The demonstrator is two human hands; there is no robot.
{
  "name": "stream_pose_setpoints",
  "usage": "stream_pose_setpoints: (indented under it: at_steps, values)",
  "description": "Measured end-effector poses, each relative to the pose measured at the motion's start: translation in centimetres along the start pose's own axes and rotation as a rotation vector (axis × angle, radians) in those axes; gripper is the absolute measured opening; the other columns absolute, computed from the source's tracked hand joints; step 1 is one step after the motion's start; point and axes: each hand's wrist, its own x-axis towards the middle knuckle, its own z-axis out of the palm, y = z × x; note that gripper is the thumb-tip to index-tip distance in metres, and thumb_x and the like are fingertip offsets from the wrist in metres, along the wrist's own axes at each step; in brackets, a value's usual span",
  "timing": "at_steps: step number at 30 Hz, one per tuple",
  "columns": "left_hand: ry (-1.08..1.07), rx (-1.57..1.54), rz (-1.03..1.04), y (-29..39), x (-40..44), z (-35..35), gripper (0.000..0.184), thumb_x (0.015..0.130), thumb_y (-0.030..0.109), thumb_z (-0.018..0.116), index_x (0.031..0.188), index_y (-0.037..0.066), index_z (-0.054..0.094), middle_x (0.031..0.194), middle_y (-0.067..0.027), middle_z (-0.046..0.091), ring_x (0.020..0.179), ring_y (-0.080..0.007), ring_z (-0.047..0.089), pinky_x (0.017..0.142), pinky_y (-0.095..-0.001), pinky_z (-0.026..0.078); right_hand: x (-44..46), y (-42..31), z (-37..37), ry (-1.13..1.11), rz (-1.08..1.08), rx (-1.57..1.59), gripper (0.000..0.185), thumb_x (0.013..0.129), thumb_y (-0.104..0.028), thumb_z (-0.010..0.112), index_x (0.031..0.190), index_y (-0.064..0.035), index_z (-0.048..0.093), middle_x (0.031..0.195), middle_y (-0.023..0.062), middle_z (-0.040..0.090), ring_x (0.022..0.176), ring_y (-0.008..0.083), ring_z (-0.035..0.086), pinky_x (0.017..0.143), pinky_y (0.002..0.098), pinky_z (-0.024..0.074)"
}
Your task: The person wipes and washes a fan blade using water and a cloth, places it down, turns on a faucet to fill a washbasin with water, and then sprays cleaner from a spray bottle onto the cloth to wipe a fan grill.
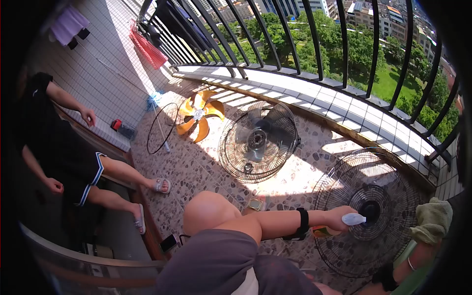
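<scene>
My left hand (337,219), with a black band at the wrist, reaches over a round black fan grille (339,255) lying on the floor. Its fingers are wrapped round a spray bottle with a white top (353,219) and an orange-green label. At the right, a green cloth (432,219) covers most of my right hand (426,246), hiding the fingers, beside the grille's edge. Farther off, another fan grille (231,164) with dark blades lies flat. An orange fan blade (199,115) sits beyond it in the sun.
Black railings (314,39) and a tiled ledge (344,101) bound the far side. A person in black (59,132) stands at left in sandals. A blue-headed mop (155,101), a black cable (149,142), a small box (254,204) and a phone (168,243) are on the floor.
</scene>
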Motion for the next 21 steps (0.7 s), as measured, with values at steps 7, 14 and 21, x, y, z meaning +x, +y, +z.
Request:
stream_pose_setpoints:
  at_steps: [7, 14, 21]
  values:
    - [-0.007, 0.073, 0.019, -0.9, 0.1, 0.3, 0.033, 0.059, 0.01, 0.068, 0.091, 0.006, 0.06, 0.084, -0.0118, 0.063, 0.082, -0.0306, 0.061, 0.074, -0.0383, 0.047, -5.2, 3.3, -0.8, -0.183, -0.186, -0.511, 0.053, 0.093, -0.031, 0.046, 0.135, -0.0019, 0.035, 0.141, 0.014, 0.035, 0.131, 0.0309, 0.031, 0.11, 0.0468, 0.0222]
    - [-0.026, 0.105, -0.005, -0.7, 0.2, 0.7, 0.037, 0.059, 0.009, 0.066, 0.095, 0.004, 0.06, 0.085, -0.0128, 0.062, 0.084, -0.0315, 0.061, 0.075, -0.0372, 0.047, -7.6, 0.9, 2.4, -0.143, -0.134, -0.287, 0.052, 0.094, -0.033, 0.043, 0.135, -0.0028, 0.036, 0.142, 0.0148, 0.032, 0.13, 0.0308, 0.03, 0.109, 0.0466, 0.0212]
    - [-0.05, 0.065, 0.032, 0.3, 0.8, 1.3, 0.039, 0.06, 0.006, 0.065, 0.098, 0.004, 0.06, 0.087, -0.0115, 0.063, 0.084, -0.0295, 0.061, 0.076, -0.0363, 0.047, -8.7, 6.0, 6.9, 0.004, -0.092, -0.714, 0.049, 0.094, -0.032, 0.044, 0.132, -0.0025, 0.038, 0.135, 0.0141, 0.037, 0.123, 0.0282, 0.035, 0.105, 0.0427, 0.0258]
